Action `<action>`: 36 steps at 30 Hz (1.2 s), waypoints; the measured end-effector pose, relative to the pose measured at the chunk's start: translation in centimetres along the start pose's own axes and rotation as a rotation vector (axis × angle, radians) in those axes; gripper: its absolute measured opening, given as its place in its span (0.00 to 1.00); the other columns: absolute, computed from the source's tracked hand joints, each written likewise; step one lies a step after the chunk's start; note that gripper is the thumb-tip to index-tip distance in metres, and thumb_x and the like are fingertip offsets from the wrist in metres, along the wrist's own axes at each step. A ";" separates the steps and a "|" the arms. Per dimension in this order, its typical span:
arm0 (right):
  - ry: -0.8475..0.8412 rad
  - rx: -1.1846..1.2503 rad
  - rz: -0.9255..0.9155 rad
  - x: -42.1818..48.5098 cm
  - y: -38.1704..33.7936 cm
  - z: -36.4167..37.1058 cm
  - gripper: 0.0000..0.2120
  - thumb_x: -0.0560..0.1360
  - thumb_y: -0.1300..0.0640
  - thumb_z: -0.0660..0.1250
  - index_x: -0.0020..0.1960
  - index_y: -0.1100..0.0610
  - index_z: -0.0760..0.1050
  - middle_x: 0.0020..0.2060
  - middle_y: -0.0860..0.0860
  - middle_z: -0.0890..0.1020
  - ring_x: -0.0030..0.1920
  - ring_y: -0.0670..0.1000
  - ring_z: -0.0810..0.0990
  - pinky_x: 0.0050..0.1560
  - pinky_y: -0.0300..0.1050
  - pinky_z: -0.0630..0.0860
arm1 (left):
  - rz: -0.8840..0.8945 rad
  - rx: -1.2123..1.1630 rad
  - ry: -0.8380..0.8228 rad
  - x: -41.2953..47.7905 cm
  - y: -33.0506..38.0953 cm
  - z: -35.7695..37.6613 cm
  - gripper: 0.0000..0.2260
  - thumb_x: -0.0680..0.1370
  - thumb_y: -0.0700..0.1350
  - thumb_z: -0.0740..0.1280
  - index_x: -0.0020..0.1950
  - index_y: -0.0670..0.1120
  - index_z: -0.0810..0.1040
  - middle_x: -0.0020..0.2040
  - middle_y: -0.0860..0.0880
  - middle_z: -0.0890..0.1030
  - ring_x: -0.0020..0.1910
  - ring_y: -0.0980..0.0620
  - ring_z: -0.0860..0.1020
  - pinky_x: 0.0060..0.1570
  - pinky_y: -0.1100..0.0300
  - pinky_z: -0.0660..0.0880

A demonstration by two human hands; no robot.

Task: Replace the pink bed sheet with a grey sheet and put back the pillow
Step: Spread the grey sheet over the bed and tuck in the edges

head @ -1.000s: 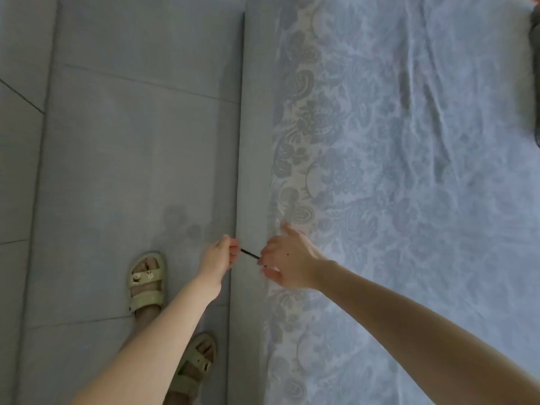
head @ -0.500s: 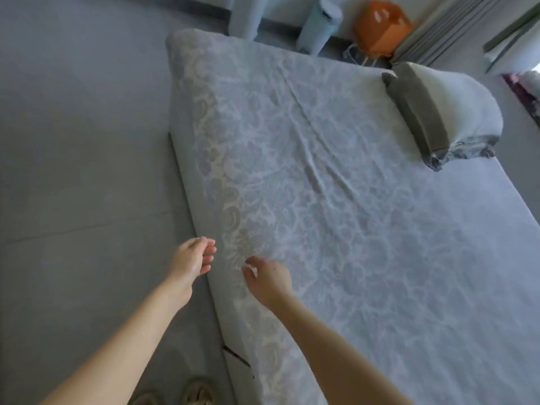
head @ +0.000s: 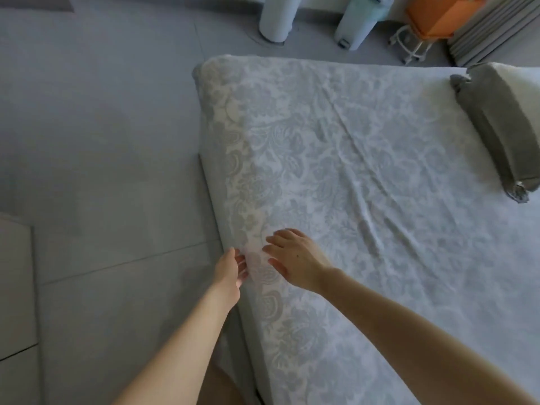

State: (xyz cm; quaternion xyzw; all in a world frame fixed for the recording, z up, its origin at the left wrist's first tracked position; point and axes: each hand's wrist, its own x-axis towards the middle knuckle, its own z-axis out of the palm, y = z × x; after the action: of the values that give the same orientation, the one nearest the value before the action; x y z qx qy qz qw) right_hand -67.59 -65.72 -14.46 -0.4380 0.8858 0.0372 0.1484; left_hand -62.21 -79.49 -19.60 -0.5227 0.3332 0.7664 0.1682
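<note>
A grey sheet [head: 380, 176] with a pale floral pattern covers the whole mattress, with a few creases across its middle. A grey and white pillow [head: 502, 124] lies on the bed at the far right. My right hand [head: 295, 260] rests flat on the sheet near the left edge, fingers spread and straight. My left hand [head: 230, 271] touches the side of the mattress at that same edge, fingers fairly straight, holding nothing that I can see. No pink sheet is in view.
Grey tiled floor [head: 102, 141] runs along the bed's left side. Beyond the far end stand a white cylinder [head: 276, 19], a pale bin [head: 359, 23], an orange box [head: 438, 16] on a white wire stand, and stacked grey panels [head: 493, 33].
The view has lifted from the bed's edge and my feet to the whole bed. My hands let go of a thin dark thing; my right hand opened flat on the sheet.
</note>
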 end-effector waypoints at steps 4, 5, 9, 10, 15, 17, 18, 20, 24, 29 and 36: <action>0.023 -0.100 -0.123 5.1 1.3 -0.9 0.11 0.72 0.50 0.71 0.53 0.52 0.81 0.55 0.49 0.82 0.57 0.53 0.79 0.60 0.52 0.74 | -0.032 0.019 0.048 3.0 0.3 0.2 0.13 0.82 0.45 0.55 0.43 0.46 0.75 0.43 0.46 0.78 0.40 0.52 0.76 0.42 0.59 0.72; -0.010 -0.085 -0.076 6.1 1.4 -1.5 0.12 0.74 0.49 0.68 0.55 0.53 0.80 0.55 0.50 0.81 0.56 0.54 0.79 0.58 0.52 0.75 | -0.034 0.068 0.074 3.8 0.3 0.0 0.11 0.82 0.44 0.56 0.44 0.46 0.75 0.45 0.46 0.77 0.40 0.52 0.75 0.42 0.58 0.72; -0.275 0.068 0.486 8.5 1.2 -2.9 0.27 0.75 0.32 0.56 0.52 0.55 0.75 0.45 0.49 0.79 0.45 0.52 0.78 0.43 0.45 0.74 | -0.107 0.139 0.058 6.4 0.7 -0.7 0.06 0.81 0.46 0.60 0.56 0.48 0.73 0.47 0.48 0.76 0.46 0.49 0.73 0.48 0.57 0.70; -0.311 0.097 0.595 8.8 0.5 -2.7 0.28 0.72 0.30 0.57 0.48 0.56 0.73 0.41 0.49 0.78 0.42 0.52 0.78 0.40 0.44 0.73 | -0.128 0.120 0.034 6.8 1.0 -0.7 0.06 0.81 0.47 0.60 0.56 0.49 0.74 0.44 0.49 0.77 0.44 0.50 0.74 0.46 0.58 0.70; -0.392 0.048 0.737 9.8 -3.8 0.1 0.23 0.77 0.38 0.59 0.54 0.59 0.68 0.47 0.53 0.77 0.46 0.53 0.79 0.36 0.42 0.68 | -0.038 0.178 0.026 8.6 1.4 -0.6 0.05 0.80 0.44 0.63 0.52 0.44 0.74 0.39 0.50 0.77 0.37 0.51 0.74 0.36 0.64 0.70; -0.401 0.064 0.760 10.2 -4.0 0.7 0.14 0.81 0.48 0.58 0.56 0.60 0.70 0.50 0.54 0.79 0.49 0.53 0.80 0.37 0.42 0.67 | 0.040 0.260 0.043 9.3 1.7 -1.0 0.02 0.79 0.40 0.64 0.49 0.42 0.75 0.37 0.49 0.76 0.37 0.50 0.74 0.35 0.66 0.69; -0.410 0.085 0.771 10.4 -3.9 0.9 0.11 0.81 0.53 0.57 0.55 0.60 0.71 0.49 0.54 0.80 0.48 0.54 0.80 0.36 0.42 0.66 | 0.084 0.311 0.039 9.7 1.9 -1.2 0.02 0.79 0.39 0.64 0.47 0.41 0.75 0.37 0.49 0.76 0.39 0.49 0.74 0.35 0.66 0.69; -0.443 0.105 0.767 10.7 -4.0 0.9 0.07 0.81 0.58 0.58 0.53 0.59 0.73 0.47 0.54 0.81 0.47 0.54 0.80 0.31 0.41 0.64 | 0.171 0.441 0.012 10.2 2.5 -1.5 0.02 0.78 0.37 0.65 0.45 0.41 0.75 0.37 0.48 0.76 0.41 0.48 0.74 0.35 0.62 0.67; -0.509 0.145 0.730 10.8 -3.6 -0.3 0.06 0.80 0.61 0.58 0.49 0.58 0.74 0.46 0.56 0.81 0.47 0.57 0.80 0.28 0.41 0.60 | 0.265 0.651 0.045 10.2 2.7 -2.4 0.04 0.78 0.36 0.62 0.43 0.41 0.73 0.39 0.43 0.74 0.40 0.47 0.72 0.37 0.59 0.62; -0.526 0.412 0.590 14.4 -8.6 -1.0 0.07 0.77 0.64 0.60 0.52 0.65 0.73 0.48 0.62 0.80 0.48 0.63 0.79 0.39 0.47 0.68 | 0.180 0.554 0.109 11.0 2.7 -4.3 0.04 0.77 0.34 0.62 0.46 0.35 0.76 0.41 0.38 0.77 0.41 0.44 0.73 0.39 0.53 0.69; -0.217 0.391 0.941 13.0 -6.0 -0.8 0.15 0.82 0.49 0.53 0.42 0.57 0.67 0.35 0.54 0.76 0.34 0.55 0.72 0.32 0.45 0.66 | -0.026 0.388 0.029 12.0 2.3 -3.9 0.11 0.79 0.40 0.63 0.37 0.47 0.72 0.36 0.47 0.75 0.43 0.46 0.74 0.44 0.53 0.70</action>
State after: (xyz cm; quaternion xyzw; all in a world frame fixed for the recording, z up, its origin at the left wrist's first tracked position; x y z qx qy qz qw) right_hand -70.47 -79.53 -17.19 0.0499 0.9567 -0.0212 0.2859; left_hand -65.71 -84.93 -30.65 -0.4956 0.4703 0.6782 0.2708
